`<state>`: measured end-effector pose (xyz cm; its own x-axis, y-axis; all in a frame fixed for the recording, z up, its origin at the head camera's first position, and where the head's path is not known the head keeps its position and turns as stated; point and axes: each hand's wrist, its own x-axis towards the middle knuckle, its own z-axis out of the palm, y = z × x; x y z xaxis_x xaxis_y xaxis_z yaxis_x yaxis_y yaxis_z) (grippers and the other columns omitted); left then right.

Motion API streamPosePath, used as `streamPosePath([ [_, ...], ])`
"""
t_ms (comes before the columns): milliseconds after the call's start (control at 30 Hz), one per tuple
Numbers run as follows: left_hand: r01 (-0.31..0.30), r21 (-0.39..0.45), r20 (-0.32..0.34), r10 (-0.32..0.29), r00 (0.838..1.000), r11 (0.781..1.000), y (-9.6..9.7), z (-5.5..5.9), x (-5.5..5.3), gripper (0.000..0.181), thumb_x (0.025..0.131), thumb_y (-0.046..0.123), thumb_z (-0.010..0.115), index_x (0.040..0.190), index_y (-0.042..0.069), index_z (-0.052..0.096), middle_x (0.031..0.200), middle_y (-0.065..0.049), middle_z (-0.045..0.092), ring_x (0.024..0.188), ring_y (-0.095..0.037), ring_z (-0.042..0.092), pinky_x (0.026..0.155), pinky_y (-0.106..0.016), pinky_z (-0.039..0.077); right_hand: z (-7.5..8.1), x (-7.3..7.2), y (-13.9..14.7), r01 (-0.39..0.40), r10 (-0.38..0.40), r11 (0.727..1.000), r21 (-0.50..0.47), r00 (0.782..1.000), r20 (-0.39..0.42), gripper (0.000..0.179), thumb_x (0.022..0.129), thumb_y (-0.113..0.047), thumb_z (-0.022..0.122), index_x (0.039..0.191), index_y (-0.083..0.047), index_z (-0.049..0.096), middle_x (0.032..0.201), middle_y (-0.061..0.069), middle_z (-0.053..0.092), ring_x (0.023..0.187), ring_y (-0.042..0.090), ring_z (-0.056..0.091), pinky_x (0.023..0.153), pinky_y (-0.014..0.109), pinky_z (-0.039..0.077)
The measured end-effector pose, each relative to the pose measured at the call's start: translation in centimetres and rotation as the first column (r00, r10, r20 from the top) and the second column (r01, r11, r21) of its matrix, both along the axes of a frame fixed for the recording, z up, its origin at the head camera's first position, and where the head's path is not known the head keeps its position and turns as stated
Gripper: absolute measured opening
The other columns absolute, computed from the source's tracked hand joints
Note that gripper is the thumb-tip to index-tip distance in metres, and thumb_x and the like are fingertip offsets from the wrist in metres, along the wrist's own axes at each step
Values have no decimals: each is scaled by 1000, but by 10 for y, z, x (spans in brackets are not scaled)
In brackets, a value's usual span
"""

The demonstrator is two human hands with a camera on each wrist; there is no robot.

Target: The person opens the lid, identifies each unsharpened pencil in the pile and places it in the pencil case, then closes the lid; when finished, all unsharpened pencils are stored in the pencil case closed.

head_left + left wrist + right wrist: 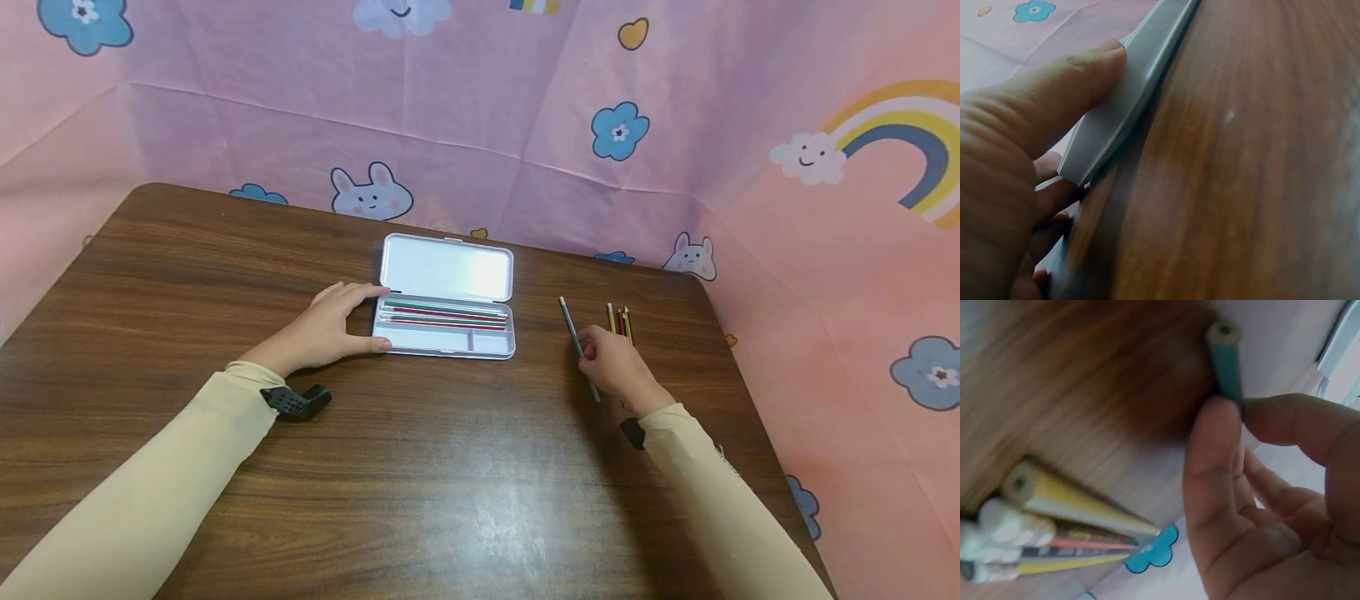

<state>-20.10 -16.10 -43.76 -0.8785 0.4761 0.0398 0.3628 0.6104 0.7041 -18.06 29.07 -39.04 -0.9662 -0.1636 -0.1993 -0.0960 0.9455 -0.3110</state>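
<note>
A white pencil case lies with its lid tilted back. Several green and red pencils fill its long rear compartment; the front compartments hold nothing visible. My left hand grips the case by its left end, thumb on the front wall and fingers towards the back. Right of the case, my right hand pinches a green pencil between thumb and fingertips. In the right wrist view the flat, unsharpened end of that green pencil points towards the camera.
Beyond my right hand lie several loose pencils, among them a yellow one. The brown wooden table meets a pink patterned cloth along its back and right edges.
</note>
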Motion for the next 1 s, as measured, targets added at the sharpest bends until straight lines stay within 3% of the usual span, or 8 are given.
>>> streamPosePath([
  [367,4,0,-10,-4,1000,1000,1,2,2,88,89,52,79,158,13,41,161,-19,40,154,-41,24,126,-62,4,0,-2,-12,32,-31,999,34,999,-20,26,89,-9,69,115,-4,69,96,8,71,81,22,65,70,38,53],
  [633,-7,-8,-5,7,1000,1000,0,0,2,88,88,54,79,158,14,42,162,-18,39,154,-41,23,125,-62,4,5,-2,-16,23,-13,996,83,993,-118,24,89,-12,70,112,-7,71,97,5,72,88,22,67,72,42,56],
  [800,-10,-7,0,10,1000,1000,0,0,2,88,88,55,78,158,15,42,162,-18,39,154,-43,21,125,-64,5,14,-3,-17,7,10,997,73,973,-230,25,88,-10,69,112,-6,71,99,7,71,92,24,69,74,48,58],
  [1000,-8,-8,-3,8,1000,1000,0,-1,1,88,88,55,78,158,15,42,162,-18,39,154,-42,22,125,-63,5,21,-3,-25,-97,108,994,49,930,-352,23,88,-6,69,111,-5,72,97,7,70,88,24,68,69,45,58],
])
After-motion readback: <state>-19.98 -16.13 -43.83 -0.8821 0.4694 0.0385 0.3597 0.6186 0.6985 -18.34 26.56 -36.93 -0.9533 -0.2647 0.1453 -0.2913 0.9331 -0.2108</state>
